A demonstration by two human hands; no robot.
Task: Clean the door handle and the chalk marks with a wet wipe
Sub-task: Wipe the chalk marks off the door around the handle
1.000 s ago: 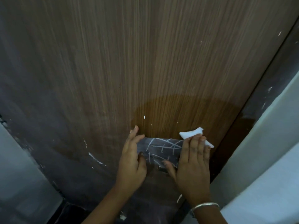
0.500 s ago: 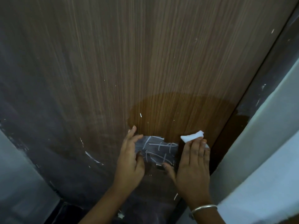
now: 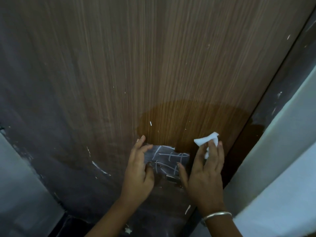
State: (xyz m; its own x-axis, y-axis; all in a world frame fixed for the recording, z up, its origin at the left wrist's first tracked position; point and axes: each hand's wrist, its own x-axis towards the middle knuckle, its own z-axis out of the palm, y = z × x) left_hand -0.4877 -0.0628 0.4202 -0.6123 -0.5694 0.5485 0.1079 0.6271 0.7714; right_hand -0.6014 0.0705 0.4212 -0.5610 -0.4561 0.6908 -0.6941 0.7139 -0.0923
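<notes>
A brown wood-grain door (image 3: 153, 65) fills the view. Low on it, white chalk marks (image 3: 168, 159) cross a grey dusty patch, and a darker wet area (image 3: 196, 124) spreads above. My left hand (image 3: 139, 171) rests flat on the door at the patch's left side, fingers apart. My right hand (image 3: 207, 170) presses a white wet wipe (image 3: 206, 140) against the door at the patch's upper right. A bit of the metal door handle (image 3: 171, 178) shows between my two hands; the rest is hidden.
A dark door frame (image 3: 280, 103) runs along the door's right edge, with a pale wall (image 3: 282, 168) beyond it. White paint flecks and a scrape (image 3: 100, 168) mark the door's lower left. A pale wall (image 3: 15, 185) stands at the far left.
My right hand with the wipe has moved down and left across the patch's top right, and the chalked grey area there has shrunk. My left hand has stayed in place.
</notes>
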